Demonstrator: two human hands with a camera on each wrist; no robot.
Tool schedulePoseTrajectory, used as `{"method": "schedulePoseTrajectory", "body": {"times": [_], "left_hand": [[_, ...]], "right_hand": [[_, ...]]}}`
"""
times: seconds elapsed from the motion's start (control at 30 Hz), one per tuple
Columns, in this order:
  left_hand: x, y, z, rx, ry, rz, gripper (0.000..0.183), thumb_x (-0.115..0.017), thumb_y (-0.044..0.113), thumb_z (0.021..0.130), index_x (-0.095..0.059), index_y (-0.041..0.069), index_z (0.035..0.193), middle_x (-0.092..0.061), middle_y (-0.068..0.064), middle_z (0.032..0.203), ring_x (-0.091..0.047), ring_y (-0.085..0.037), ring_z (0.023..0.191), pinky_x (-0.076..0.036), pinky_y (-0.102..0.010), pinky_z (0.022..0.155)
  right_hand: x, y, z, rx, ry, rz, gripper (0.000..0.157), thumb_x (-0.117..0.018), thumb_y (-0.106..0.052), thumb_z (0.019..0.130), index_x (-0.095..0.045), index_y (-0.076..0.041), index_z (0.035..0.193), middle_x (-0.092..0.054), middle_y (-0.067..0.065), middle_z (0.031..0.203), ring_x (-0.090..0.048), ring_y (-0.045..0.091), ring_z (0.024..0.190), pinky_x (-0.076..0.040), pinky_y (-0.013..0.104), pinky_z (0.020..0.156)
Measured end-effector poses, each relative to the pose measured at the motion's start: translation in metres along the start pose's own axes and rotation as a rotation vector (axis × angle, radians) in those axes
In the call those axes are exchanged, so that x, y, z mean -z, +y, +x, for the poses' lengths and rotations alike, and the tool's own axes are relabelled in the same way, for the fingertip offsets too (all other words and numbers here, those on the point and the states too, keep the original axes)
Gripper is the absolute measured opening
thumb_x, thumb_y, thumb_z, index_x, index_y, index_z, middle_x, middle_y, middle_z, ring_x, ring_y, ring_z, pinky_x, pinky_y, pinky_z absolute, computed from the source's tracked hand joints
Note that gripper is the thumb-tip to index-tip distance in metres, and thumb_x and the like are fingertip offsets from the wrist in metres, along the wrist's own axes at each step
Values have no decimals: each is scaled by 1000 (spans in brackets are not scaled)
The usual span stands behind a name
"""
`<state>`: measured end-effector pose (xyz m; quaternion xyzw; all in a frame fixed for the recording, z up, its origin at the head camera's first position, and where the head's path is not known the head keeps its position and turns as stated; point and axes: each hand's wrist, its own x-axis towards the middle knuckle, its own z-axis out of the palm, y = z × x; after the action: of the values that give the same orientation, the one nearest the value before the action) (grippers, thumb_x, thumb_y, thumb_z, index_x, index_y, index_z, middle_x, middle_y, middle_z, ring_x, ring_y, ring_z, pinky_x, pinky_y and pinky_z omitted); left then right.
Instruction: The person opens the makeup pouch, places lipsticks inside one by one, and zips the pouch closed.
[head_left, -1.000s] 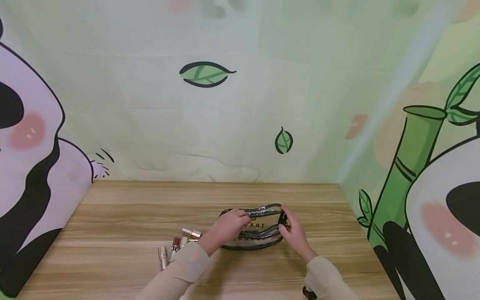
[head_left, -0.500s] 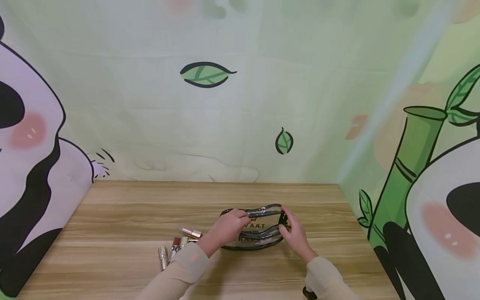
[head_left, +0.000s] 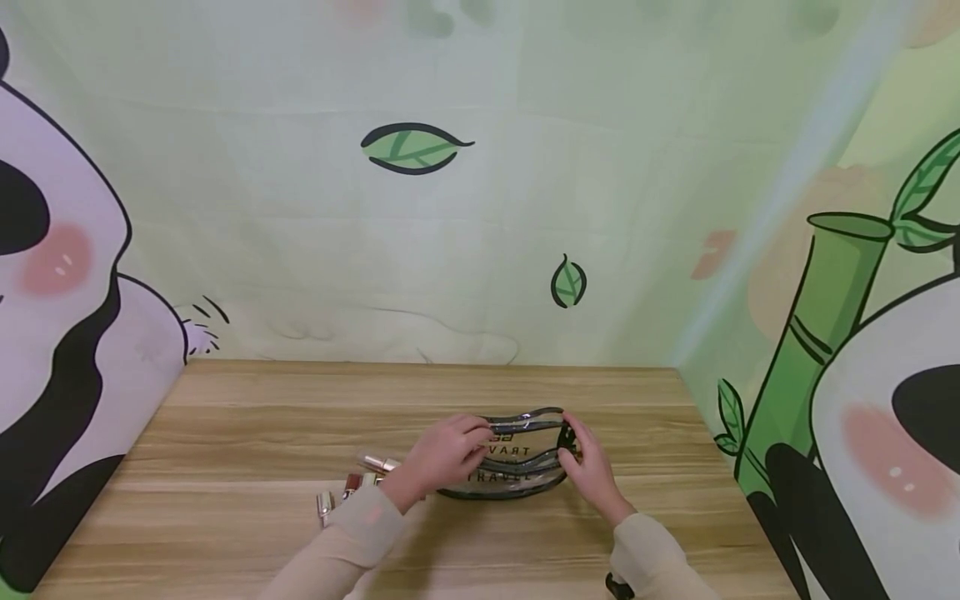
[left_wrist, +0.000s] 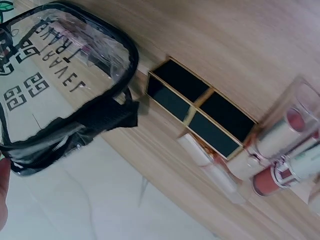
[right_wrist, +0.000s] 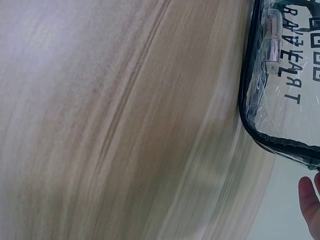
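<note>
Head view: left hand [head_left: 448, 452] shifted leftward at the bag [head_left: 519, 467].

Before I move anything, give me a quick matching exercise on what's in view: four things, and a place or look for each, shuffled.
1. right hand
2. bag
3. box
4. tube in the right wrist view

A. black with gold edges
B. at the bag's right end
C. showing through clear plastic
D. see-through with black trim

Pairs: 1-B, 2-D, 3-A, 4-C

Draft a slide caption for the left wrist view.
Left to right: a clear black-trimmed bag, a gold-edged black box and several lipstick tubes.
</note>
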<state>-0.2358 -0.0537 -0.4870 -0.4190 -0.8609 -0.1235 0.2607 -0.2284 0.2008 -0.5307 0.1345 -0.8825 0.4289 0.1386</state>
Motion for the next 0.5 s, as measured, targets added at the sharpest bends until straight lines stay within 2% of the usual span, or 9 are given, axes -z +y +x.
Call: {"method": "schedulePoseTrajectory", "body": {"times": [0.13, 0.3, 0.5], "left_hand": [[4, -4, -6, 26, -10, -19, 28, -62, 27, 79, -63, 11, 103, -62, -5, 107, -58, -19, 98, -49, -31, 83], [8, -10, -16, 78, -58, -13, 41, -57, 36, 82, -58, 13, 116, -56, -7, 120, -55, -23, 107, -46, -35, 89], [9, -19, -29, 117, -103, -4, 50, -50, 43, 85, -50, 16, 126, -51, -8, 127, -51, -26, 113, -43, -39, 92]], "right_hand": [[0, 0, 0, 0, 1, 2, 52, -50, -8, 79, -40, -2, 130, -41, 20, 132, -40, 37, 120, -43, 51, 85], [0, 0, 1, 5, 2, 6, 52, -50, -7, 79, -41, -1, 130, -42, 21, 132, -40, 37, 120, -42, 52, 87], [0, 1, 0, 5, -2, 6, 52, -50, -7, 79, -40, -1, 130, -42, 20, 132, -39, 37, 121, -40, 52, 90]]}}
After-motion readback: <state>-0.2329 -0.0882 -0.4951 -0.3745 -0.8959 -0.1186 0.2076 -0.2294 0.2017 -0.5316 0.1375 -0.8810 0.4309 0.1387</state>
